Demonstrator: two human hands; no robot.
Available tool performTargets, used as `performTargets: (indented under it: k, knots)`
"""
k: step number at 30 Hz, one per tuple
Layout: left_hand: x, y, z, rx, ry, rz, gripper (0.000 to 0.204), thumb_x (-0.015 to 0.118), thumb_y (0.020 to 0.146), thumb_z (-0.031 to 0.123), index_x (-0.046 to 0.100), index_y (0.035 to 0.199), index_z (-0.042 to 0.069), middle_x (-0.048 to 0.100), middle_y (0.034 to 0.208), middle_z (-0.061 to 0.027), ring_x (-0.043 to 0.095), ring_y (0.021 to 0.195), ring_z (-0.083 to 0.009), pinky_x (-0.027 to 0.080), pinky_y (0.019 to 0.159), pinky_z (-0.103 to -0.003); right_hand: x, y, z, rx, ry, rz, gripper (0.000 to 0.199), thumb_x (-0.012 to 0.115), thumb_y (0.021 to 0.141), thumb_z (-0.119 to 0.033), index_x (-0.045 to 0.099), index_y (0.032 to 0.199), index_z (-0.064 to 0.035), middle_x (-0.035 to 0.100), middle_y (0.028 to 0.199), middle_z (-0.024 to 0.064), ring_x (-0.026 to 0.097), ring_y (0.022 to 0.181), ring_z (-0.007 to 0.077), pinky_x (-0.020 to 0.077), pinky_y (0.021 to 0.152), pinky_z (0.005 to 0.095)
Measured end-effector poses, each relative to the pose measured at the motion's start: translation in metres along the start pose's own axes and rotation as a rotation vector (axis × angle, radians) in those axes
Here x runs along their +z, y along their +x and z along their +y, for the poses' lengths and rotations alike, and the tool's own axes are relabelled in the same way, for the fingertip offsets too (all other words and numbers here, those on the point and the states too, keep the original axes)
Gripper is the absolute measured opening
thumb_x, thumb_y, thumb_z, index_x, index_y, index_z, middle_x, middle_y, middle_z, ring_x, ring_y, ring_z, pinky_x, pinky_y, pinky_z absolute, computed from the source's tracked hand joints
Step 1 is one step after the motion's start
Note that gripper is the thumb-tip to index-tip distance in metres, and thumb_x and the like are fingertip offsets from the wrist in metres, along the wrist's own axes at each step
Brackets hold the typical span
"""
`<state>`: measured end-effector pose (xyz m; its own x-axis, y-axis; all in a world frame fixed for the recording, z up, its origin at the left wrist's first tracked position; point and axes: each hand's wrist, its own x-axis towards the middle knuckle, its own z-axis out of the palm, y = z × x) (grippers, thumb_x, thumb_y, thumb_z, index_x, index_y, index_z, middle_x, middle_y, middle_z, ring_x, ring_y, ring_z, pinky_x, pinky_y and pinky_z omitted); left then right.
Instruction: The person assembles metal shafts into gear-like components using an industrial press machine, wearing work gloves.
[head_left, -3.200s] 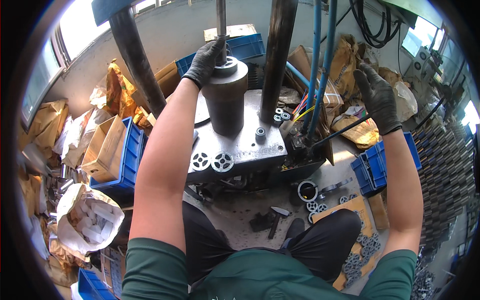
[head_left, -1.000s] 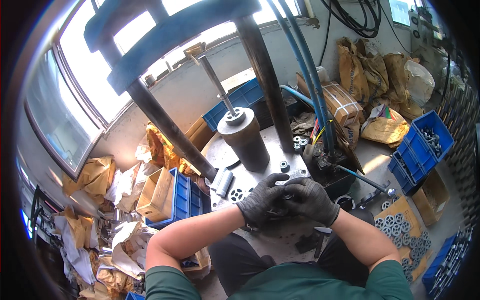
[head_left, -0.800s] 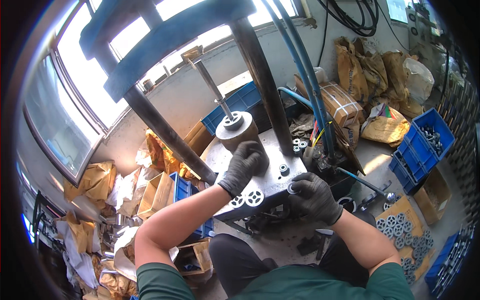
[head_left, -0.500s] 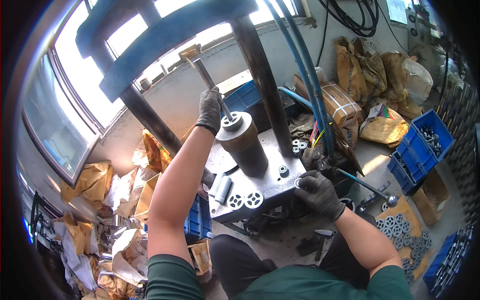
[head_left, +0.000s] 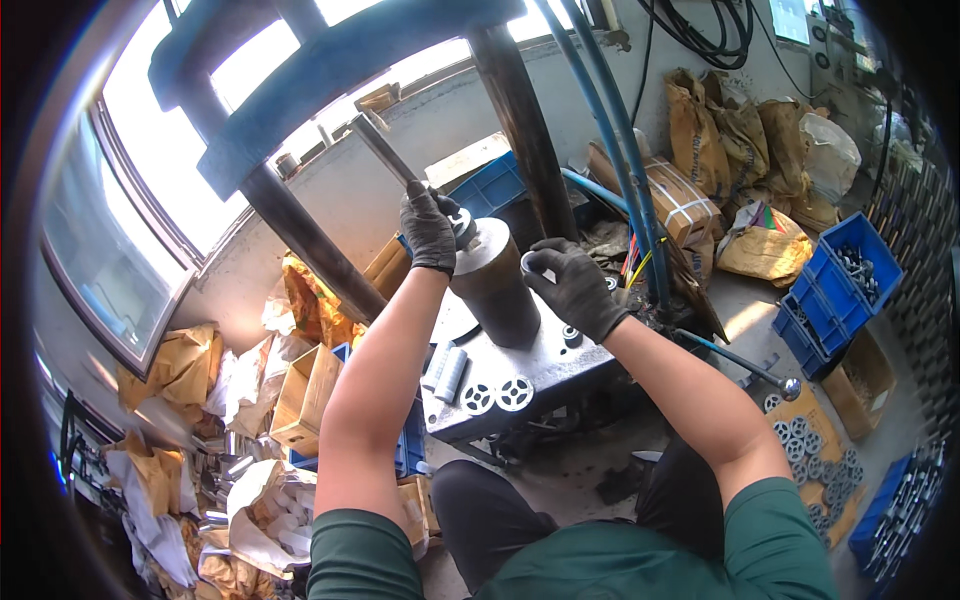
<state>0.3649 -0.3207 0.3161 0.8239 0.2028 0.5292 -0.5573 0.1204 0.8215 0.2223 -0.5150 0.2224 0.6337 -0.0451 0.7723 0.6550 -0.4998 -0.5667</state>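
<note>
My left hand (head_left: 428, 230), in a dark work glove, is closed round a metal rod (head_left: 384, 150) that leans up to the left. A spoked wheel (head_left: 463, 226) sits by that hand at the rod's lower end, beside the top of a thick steel cylinder (head_left: 505, 305). My gloved right hand (head_left: 582, 288) pinches a small metal ring (head_left: 527, 262) just right of the cylinder's top. On the press table (head_left: 555, 365) lie two spoked discs (head_left: 515, 393) and two silver tubes (head_left: 451, 375). A small bearing-like part (head_left: 571, 336) stands near my right wrist.
Around the table rise the press's dark columns (head_left: 522, 130) under a blue crossbeam (head_left: 350, 70). Blue hoses (head_left: 610, 130) and a ball-ended lever (head_left: 740, 362) are on the right. Beyond are blue bins (head_left: 840, 280) and wheels on cardboard (head_left: 800, 440). Crumpled wrapping (head_left: 265, 510) lies left.
My left hand has tilted the rod further left, and the wheel has come off the cylinder's top. My right hand has brought the ring from the table's right edge up beside the cylinder.
</note>
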Motion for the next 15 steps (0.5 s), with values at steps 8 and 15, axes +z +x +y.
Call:
performTargets:
  k: [8, 15]
  knots:
    - [-0.001, 0.008, 0.042, 0.110, -0.273, 0.277, 0.059, 0.046, 0.108, 0.064, 0.051, 0.090, 0.008, 0.055, 0.062, -0.0042, 0.053, 0.050, -0.0165, 0.044, 0.047, -0.030, 0.042, 0.056, 0.006, -0.038, -0.417, -0.185, 0.027, 0.063, 0.100, -0.030, 0.076, 0.118, -0.0141, 0.073, 0.124, 0.0129, 0.067, 0.113, 0.0325, 0.0494, 0.101, 0.0471]
    - [0.015, -0.006, 0.049, -0.071, -0.402, 0.321, 0.058, 0.044, 0.108, 0.063, 0.053, 0.091, 0.008, 0.056, 0.062, -0.0053, 0.056, 0.052, -0.0177, 0.048, 0.050, -0.032, -0.060, -0.047, -0.069, -0.201, -0.351, -0.243, 0.012, 0.066, 0.093, -0.021, 0.069, 0.100, -0.0112, 0.071, 0.099, 0.0123, 0.069, 0.098, 0.0351, 0.0540, 0.086, 0.0482]
